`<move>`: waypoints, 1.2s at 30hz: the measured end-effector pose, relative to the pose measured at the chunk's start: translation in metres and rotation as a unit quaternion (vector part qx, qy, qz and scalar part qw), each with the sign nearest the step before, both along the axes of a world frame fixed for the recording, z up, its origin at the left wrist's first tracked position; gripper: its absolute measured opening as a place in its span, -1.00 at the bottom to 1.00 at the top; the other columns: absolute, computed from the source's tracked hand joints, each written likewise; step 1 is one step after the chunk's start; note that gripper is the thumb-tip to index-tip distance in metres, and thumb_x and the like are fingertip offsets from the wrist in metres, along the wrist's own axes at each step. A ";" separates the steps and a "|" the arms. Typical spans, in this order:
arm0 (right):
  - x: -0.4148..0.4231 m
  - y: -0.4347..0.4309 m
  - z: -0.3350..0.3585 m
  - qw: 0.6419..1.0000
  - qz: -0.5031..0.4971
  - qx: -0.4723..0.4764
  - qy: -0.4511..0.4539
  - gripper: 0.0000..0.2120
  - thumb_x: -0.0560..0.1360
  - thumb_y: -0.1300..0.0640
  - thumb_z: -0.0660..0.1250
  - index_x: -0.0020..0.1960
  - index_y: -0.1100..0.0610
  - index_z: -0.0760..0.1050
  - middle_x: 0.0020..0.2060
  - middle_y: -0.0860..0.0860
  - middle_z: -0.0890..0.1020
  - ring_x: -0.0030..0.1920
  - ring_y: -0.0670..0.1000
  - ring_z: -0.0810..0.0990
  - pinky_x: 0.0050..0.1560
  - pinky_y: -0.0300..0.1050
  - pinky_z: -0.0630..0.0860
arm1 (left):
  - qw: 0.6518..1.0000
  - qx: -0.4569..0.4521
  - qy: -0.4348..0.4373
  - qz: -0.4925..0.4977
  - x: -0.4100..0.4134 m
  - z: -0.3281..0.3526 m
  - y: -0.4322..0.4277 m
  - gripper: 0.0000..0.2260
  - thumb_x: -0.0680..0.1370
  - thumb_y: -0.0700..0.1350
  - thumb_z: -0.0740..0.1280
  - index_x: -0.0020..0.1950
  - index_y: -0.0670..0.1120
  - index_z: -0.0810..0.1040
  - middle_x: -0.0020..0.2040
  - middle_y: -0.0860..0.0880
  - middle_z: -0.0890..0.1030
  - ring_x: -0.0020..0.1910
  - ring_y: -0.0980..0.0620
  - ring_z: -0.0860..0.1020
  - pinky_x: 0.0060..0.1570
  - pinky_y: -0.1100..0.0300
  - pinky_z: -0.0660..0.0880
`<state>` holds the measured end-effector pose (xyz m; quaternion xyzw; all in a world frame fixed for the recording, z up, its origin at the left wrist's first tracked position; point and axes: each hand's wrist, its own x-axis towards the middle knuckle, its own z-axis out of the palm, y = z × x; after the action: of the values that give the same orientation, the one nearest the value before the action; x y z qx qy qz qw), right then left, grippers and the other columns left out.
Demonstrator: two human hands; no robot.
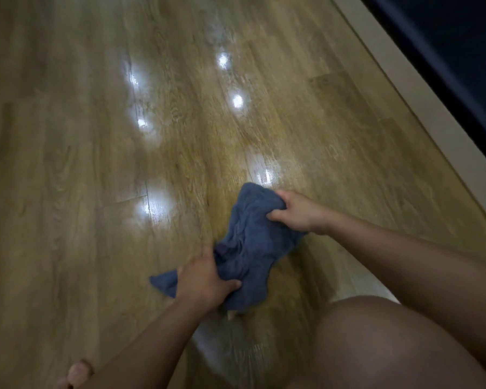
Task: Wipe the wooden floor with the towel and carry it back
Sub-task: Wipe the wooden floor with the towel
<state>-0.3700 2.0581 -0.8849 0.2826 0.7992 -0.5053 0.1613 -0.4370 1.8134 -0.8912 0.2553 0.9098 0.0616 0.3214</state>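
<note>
At the bottom right of the frame a bare knee (382,346) fills the corner, and at the bottom left edge the toes of a bare foot (77,373) rest on the wooden floor (68,164). Just above these, in the lower middle, the left hand (205,282) comes up from the bottom edge on a bare forearm; its grip is closed around the lower end of the towel (250,242), with the thumb pressed across the cloth and a loose corner poking out to the left of the knuckles. The towel is blue-grey and bunched into a crumpled roll that runs diagonally up and to the right, in the centre-lower part of the frame. Whether its lower end touches the boards cannot be told. At its upper end the right hand (298,211), reaching in from the right edge, has its grip clenched on the cloth, fingers curled into the folds. Beyond the hands the floor stretches toward the top of the frame, its planks glossy with several bright light reflections (237,101) scattered across the middle. Along the upper right a pale baseboard (421,102) runs diagonally, with a dark surface behind it in the corner.
</note>
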 end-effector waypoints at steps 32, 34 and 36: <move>0.143 0.003 -0.011 0.930 0.154 0.329 -0.049 -0.54 0.44 0.16 0.46 0.32 -0.03 0.56 0.28 -0.01 0.53 0.18 0.15 0.59 0.04 -0.04 0.53 | 0.943 0.035 0.105 -0.312 0.003 -0.012 -0.028 -0.59 0.49 -0.02 0.30 0.35 0.02 0.45 0.25 -0.01 0.47 0.23 -0.12 0.46 0.18 -0.02 0.44; 0.133 -0.007 -0.013 0.925 0.099 0.364 0.043 -0.62 0.36 0.19 0.51 0.17 0.04 0.63 0.11 0.02 0.62 0.03 0.19 0.64 -0.10 -0.02 0.56 | 0.949 0.079 0.163 -0.257 -0.013 -0.019 -0.032 -0.64 0.43 -0.04 0.27 0.21 -0.03 0.56 0.10 -0.05 0.55 0.08 -0.16 0.53 0.04 -0.04 0.50; 0.110 -0.012 -0.009 0.944 -0.001 0.325 0.063 -0.67 0.45 0.19 0.46 0.20 0.13 0.61 0.11 0.09 0.65 0.11 0.21 0.62 0.09 0.01 0.53 | 0.972 0.054 0.144 -0.178 -0.032 -0.016 -0.028 -0.71 0.50 -0.04 0.28 0.20 -0.04 0.55 0.12 -0.04 0.53 0.14 -0.13 0.50 0.11 -0.02 0.48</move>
<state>-0.2603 2.0464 -0.8938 0.2878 0.9284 -0.2350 0.0092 -0.4689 1.7854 -0.9075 0.4365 0.8817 0.0152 0.1782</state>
